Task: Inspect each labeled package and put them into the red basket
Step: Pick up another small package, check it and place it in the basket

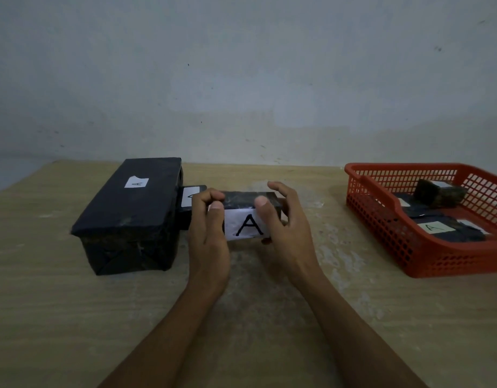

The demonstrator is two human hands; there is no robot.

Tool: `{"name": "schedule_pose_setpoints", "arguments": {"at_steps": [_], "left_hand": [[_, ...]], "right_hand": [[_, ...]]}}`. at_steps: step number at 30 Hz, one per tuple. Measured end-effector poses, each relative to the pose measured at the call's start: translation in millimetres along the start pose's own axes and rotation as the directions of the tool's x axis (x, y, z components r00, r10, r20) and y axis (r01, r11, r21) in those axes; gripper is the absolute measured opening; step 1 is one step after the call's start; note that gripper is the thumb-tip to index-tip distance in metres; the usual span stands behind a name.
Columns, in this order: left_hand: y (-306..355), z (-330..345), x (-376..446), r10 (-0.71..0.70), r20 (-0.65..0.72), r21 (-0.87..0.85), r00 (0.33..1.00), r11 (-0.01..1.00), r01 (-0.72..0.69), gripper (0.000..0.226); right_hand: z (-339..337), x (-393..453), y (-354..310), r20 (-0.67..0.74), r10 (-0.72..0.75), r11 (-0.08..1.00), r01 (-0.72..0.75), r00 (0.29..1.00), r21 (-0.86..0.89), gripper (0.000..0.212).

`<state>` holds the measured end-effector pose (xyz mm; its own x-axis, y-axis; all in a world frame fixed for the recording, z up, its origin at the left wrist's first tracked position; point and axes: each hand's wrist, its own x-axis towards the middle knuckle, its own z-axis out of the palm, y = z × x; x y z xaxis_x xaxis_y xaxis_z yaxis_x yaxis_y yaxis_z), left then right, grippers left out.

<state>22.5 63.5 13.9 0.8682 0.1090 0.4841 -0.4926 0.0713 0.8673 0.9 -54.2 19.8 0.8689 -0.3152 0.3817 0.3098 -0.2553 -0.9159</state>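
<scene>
A small black package with a white label marked "A" is held above the table's middle, label toward me. My left hand grips its left end with curled fingers and thumb. My right hand holds its right end, thumb on the top edge. A large black package with a small "A" label stands on the table at the left. Behind my left hand lies another small black package, partly hidden. The red basket at the right holds several black labeled packages.
The wooden table runs up to a pale wall at the back. The basket's right side is cut off by the frame edge.
</scene>
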Motion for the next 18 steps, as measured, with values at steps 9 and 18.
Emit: {"name": "schedule_pose_setpoints", "arguments": {"at_steps": [9, 18], "left_hand": [[3.9, 0.8, -4.3, 0.080, 0.009, 0.099, 0.997, 0.992, -0.081, 0.021], [1.2, 1.8, -5.0, 0.042, 0.036, 0.018, 0.998, 0.999, -0.043, 0.043]], "right_hand": [[3.1, -0.6, 0.5, 0.059, 0.014, 0.997, -0.018, 0.998, 0.076, 0.044], [2.7, 2.8, -5.9, -0.012, 0.047, 0.960, -0.042, 0.999, 0.277, 0.023]]}}
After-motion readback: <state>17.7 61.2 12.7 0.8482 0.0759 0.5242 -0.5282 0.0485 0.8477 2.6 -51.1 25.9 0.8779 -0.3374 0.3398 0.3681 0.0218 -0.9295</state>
